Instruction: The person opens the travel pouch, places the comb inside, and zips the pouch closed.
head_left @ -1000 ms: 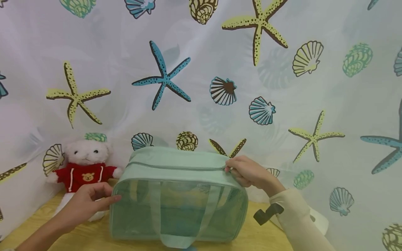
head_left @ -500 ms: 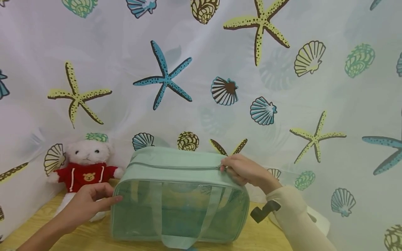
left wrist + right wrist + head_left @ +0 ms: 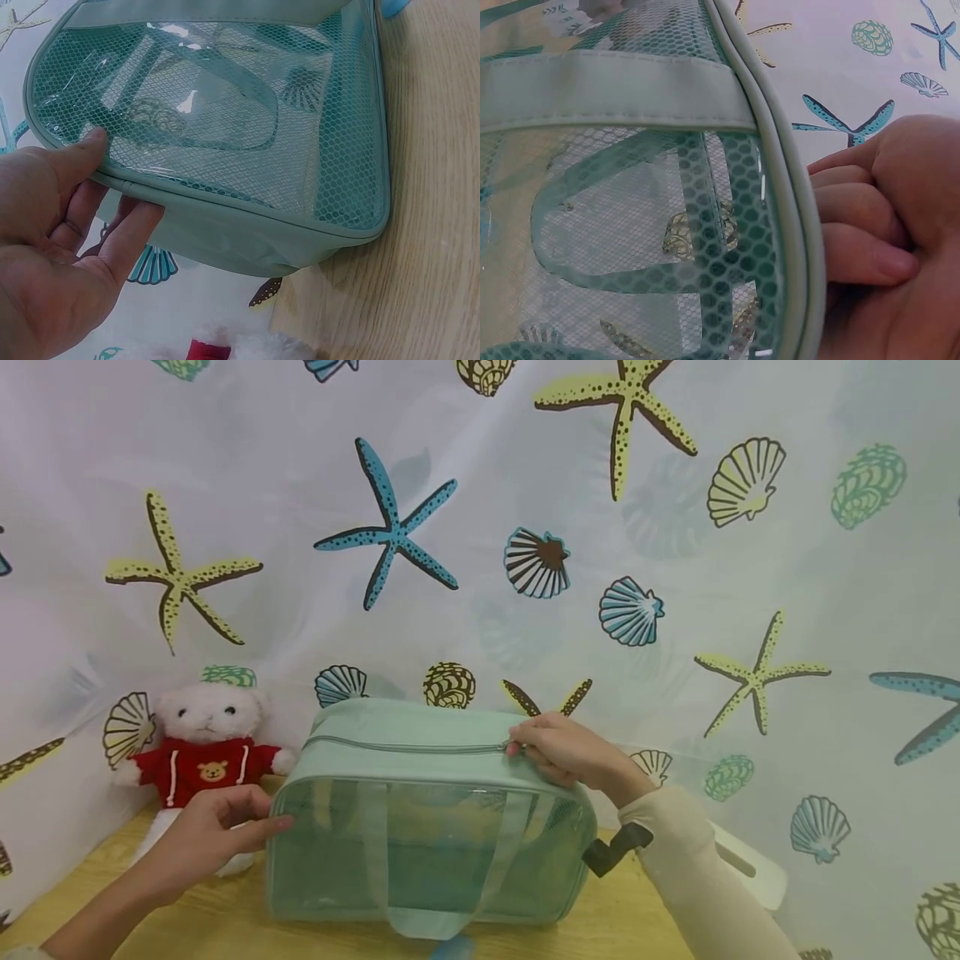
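Note:
A mint-green bag (image 3: 420, 860) with clear, mesh-patterned panels stands upright on the wooden table. My left hand (image 3: 213, 831) grips its left end. In the left wrist view, the thumb (image 3: 91, 142) lies on the rim of the clear panel and the fingers are against the side. At the top, my right hand (image 3: 573, 750) pinches the zipper pull (image 3: 506, 747), right of the middle. The zipper (image 3: 397, 747) looks closed to the left of it. The right wrist view shows curled fingers (image 3: 862, 217) behind the bag's edge; the pull is hidden there.
A white teddy bear (image 3: 210, 720) in a red hoodie sits behind my left hand. A white object with a slot (image 3: 750, 864) is beyond my right sleeve. Something blue (image 3: 453, 948) lies before the bag. A sea-patterned curtain (image 3: 480, 635) hangs behind.
My right hand has drawn the zipper pull leftward along the bag's top. My left hand stays at the left end. The head view has tilted slightly downward.

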Demonstrator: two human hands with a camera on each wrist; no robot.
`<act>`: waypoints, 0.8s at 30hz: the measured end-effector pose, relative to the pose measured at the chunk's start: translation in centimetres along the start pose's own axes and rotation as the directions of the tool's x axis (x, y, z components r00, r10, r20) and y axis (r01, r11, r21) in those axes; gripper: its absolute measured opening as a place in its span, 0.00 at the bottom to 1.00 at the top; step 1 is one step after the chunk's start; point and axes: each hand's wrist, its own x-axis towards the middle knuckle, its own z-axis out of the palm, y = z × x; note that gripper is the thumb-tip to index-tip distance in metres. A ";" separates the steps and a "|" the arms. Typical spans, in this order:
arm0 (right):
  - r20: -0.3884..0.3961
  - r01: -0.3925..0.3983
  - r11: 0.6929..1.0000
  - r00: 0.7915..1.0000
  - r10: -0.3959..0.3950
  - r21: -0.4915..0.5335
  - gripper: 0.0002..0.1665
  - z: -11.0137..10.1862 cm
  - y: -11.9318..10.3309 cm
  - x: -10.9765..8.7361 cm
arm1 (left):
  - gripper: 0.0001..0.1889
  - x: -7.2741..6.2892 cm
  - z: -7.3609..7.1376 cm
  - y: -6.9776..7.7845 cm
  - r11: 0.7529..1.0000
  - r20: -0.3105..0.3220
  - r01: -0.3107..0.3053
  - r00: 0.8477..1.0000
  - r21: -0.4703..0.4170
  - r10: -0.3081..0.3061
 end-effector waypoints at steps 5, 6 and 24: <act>0.000 0.030 0.999 1.000 -0.030 -0.018 0.24 0.3 -0.5 0.3 | 0.13 0.1 0.0 0.1 1.000 -0.004 -0.008 1.000 -0.015 0.008; 0.002 0.027 0.999 1.000 -0.027 -0.019 0.24 0.3 -0.5 0.4 | 0.12 0.1 0.0 0.1 1.000 -0.003 -0.012 1.000 -0.016 0.012; 0.000 0.054 0.990 0.998 -0.055 -0.131 0.24 2.0 -2.0 1.5 | 0.14 0.0 0.0 0.4 0.999 0.014 0.035 0.999 -0.024 -0.035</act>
